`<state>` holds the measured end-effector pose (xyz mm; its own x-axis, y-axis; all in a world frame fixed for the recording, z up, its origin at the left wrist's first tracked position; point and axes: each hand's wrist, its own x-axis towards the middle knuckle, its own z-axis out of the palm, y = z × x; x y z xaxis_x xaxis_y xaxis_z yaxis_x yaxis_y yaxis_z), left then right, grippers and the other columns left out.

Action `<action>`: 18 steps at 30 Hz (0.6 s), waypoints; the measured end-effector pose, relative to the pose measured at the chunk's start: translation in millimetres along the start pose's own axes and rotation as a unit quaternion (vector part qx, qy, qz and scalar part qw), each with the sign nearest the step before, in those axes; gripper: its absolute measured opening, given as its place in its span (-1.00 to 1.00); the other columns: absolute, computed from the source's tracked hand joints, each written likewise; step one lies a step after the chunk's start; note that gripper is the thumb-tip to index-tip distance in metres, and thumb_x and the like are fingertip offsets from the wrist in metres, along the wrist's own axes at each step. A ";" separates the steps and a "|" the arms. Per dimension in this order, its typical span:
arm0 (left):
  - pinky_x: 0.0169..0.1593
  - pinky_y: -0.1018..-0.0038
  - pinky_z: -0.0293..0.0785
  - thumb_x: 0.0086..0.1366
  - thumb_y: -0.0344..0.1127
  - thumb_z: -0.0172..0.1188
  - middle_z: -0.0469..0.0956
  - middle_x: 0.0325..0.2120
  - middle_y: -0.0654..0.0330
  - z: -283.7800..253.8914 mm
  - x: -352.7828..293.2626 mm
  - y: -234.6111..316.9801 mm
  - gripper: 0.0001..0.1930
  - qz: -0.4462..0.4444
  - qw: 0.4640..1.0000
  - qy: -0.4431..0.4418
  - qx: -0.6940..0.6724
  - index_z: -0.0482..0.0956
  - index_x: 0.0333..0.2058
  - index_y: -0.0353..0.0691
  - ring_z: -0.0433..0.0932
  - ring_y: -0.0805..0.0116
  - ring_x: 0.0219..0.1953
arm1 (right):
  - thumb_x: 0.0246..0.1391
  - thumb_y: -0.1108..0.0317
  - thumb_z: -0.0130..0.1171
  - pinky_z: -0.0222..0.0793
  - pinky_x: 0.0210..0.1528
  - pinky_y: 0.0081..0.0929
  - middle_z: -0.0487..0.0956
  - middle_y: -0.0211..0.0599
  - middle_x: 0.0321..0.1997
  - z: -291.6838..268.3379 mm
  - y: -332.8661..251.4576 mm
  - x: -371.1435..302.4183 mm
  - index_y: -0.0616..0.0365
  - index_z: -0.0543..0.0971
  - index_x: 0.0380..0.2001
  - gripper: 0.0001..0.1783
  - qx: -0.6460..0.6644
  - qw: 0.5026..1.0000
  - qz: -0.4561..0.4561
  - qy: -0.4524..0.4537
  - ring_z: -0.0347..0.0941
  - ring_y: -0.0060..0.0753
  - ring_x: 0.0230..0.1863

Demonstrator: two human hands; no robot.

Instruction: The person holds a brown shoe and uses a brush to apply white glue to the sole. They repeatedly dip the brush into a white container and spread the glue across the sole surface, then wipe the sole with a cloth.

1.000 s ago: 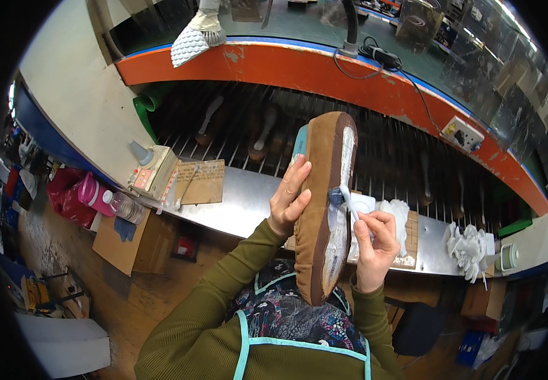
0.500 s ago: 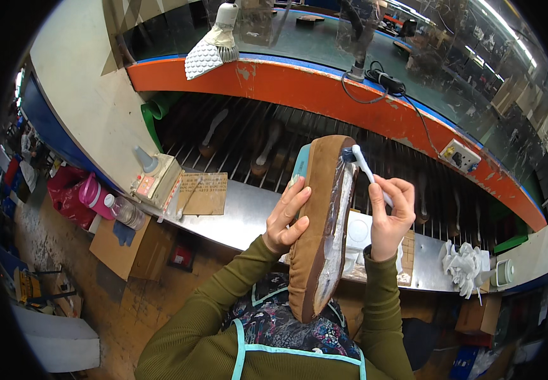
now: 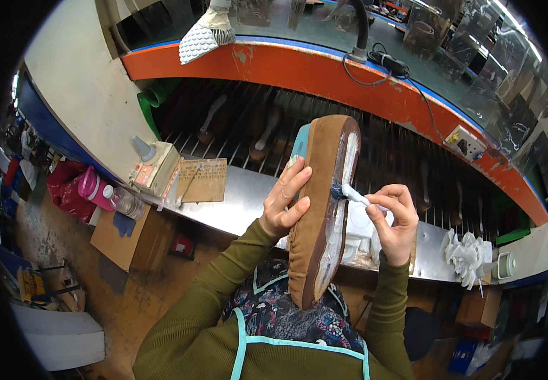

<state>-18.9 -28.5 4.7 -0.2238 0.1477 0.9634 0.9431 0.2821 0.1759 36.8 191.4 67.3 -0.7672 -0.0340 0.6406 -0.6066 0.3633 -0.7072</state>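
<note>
Left hand holds brown slipper; right hand brushes, probably glue.

I wear an olive-green ribbed knit sweater with long sleeves that reach down to both wrists, the cuffs snug. Over my chest hangs a dark apron printed with a busy paisley pattern in blue, pink and white, edged with pale turquoise piping along its bib. My left hand and right hand are bare, without gloves or rings.
</note>
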 end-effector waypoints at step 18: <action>0.10 0.00 0.45 0.21 -0.49 0.13 0.35 0.10 -0.21 15.1 -5.1 -13.2 -0.63 0.029 0.999 0.015 0.011 0.26 -0.04 -0.12 0.40 -0.28 0.10 | -0.13 0.55 0.35 0.34 -0.42 -0.62 0.44 -0.34 -0.31 -3.1 -15.5 -43.4 0.20 0.68 -0.33 -0.79 -0.040 0.999 0.022 -0.007 0.40 -0.55 -0.37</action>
<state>-33.9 -18.7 -5.6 -0.1620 0.1366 0.9773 0.9486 0.2945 0.1161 80.1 190.1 51.4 -0.7958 -0.0299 0.6049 -0.5542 0.4386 -0.7074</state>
